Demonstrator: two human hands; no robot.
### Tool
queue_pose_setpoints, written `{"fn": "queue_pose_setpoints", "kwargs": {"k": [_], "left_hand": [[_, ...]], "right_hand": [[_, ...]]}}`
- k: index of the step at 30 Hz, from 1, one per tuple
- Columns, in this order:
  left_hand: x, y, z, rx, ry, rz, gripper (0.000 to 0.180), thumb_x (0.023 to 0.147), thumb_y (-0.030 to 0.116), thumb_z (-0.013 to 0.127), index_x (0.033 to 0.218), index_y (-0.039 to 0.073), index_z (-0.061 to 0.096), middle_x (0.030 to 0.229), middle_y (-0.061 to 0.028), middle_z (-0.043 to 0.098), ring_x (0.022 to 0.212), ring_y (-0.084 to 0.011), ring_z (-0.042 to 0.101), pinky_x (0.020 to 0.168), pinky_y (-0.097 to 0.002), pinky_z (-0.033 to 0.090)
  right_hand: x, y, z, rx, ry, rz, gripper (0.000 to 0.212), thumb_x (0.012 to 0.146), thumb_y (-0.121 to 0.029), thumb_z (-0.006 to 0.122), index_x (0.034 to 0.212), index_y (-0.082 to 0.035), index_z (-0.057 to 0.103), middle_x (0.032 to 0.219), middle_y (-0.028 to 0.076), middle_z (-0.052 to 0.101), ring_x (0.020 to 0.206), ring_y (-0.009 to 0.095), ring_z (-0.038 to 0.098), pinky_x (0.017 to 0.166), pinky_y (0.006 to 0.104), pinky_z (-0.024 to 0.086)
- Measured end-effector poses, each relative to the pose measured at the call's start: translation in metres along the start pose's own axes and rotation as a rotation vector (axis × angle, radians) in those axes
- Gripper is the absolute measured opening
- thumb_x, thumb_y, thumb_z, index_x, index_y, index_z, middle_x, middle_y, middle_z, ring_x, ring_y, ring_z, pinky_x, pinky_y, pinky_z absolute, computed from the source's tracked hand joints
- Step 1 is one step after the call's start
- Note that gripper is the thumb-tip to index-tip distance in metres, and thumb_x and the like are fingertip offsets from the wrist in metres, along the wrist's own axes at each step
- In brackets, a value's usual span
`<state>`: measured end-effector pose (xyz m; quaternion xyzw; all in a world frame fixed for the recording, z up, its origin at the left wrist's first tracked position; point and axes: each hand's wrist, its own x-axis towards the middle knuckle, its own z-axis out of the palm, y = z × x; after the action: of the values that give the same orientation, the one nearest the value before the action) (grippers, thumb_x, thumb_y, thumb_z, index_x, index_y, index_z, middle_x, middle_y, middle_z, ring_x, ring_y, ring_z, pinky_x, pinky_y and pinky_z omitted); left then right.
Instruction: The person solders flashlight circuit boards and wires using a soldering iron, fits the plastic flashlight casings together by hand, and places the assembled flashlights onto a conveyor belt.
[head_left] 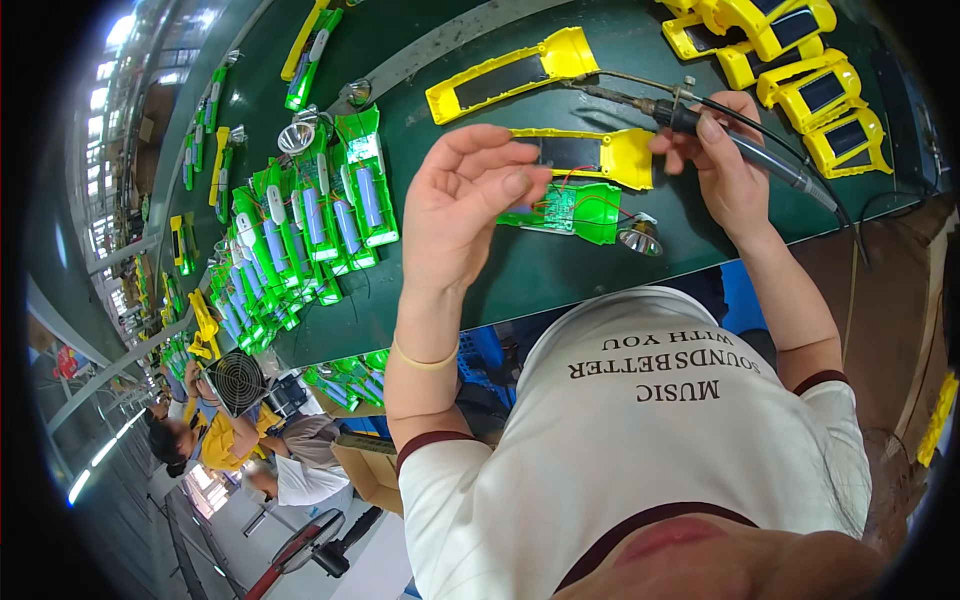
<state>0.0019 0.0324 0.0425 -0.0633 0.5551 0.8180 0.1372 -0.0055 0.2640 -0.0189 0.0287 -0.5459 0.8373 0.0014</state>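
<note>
My right hand (728, 165) is closed around the dark handle of a soldering iron (785, 168), fitted with a thin wire-feed tube. The metal tip points left, over the gap between two yellow lamp shells. My left hand (455, 195) is bent, with thumb and fingertips close together; whatever they pinch is hidden. It covers the left end of the nearer yellow shell (627, 160), which has a dark panel. Red wires run from this shell to a green lamp casing (597, 212) with a circuit board and round reflector (640, 236). The farther yellow shell (510, 75) lies beyond.
Many green casings (310, 215) with blue cells crowd the left of the green bench (400, 310). Yellow shells (820, 90) pile up at the far right. A black cable (848, 215) hangs over the right edge. A fan (237, 383), cardboard box (370, 470) and other people are at lower left.
</note>
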Motion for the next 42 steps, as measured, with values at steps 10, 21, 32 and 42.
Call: {"fn": "queue_pose_setpoints", "kwargs": {"k": [10, 21, 32, 42], "left_hand": [[0.018, -0.01, -0.052, 1.235, 0.041, 0.598, 0.007, 0.072, 0.003, 0.064, 0.078, 0.005, 0.063, 0.076, -0.01, 0.057, 0.069, -0.0253, 0.056, 0.059, -0.0319, 0.046], [0.034, 0.008, -0.051, 1.58, -0.242, 0.36, 0.008, 0.069, 0.006, 0.065, 0.077, 0.005, 0.064, 0.08, -0.0102, 0.048, 0.075, -0.0255, 0.053, 0.068, -0.0331, 0.046], [0.038, 0.01, -0.048, 1.658, -0.329, 0.351, 0.006, 0.069, 0.007, 0.064, 0.076, 0.007, 0.064, 0.079, -0.01, 0.046, 0.073, -0.0251, 0.052, 0.066, -0.0326, 0.045], [0.039, 0.01, -0.05, 1.67, -0.338, 0.362, 0.008, 0.07, 0.007, 0.064, 0.078, 0.006, 0.064, 0.08, -0.0102, 0.046, 0.074, -0.0252, 0.052, 0.067, -0.0322, 0.045]], "right_hand": [[-0.006, 0.001, 0.044, -0.176, -0.079, 0.085, 0.024, 0.083, -0.011, 0.061, 0.087, -0.005, 0.038, 0.067, 0.002, 0.05, 0.052, 0.006, 0.047, 0.046, 0.0198, 0.038], [-0.003, 0.022, 0.05, -0.362, -0.143, 0.121, 0.027, 0.08, -0.018, 0.064, 0.083, -0.005, 0.04, 0.069, 0.0, 0.046, 0.06, 0.005, 0.04, 0.053, 0.0205, 0.033], [-0.001, 0.022, 0.054, -0.408, -0.146, 0.143, 0.027, 0.078, -0.018, 0.064, 0.085, -0.004, 0.042, 0.068, 0.0, 0.048, 0.061, 0.005, 0.042, 0.053, 0.022, 0.035], [0.0, 0.02, 0.046, -0.476, -0.184, 0.099, 0.031, 0.079, -0.023, 0.065, 0.086, -0.003, 0.042, 0.068, 0.001, 0.049, 0.06, 0.006, 0.045, 0.052, 0.0217, 0.037]]}}
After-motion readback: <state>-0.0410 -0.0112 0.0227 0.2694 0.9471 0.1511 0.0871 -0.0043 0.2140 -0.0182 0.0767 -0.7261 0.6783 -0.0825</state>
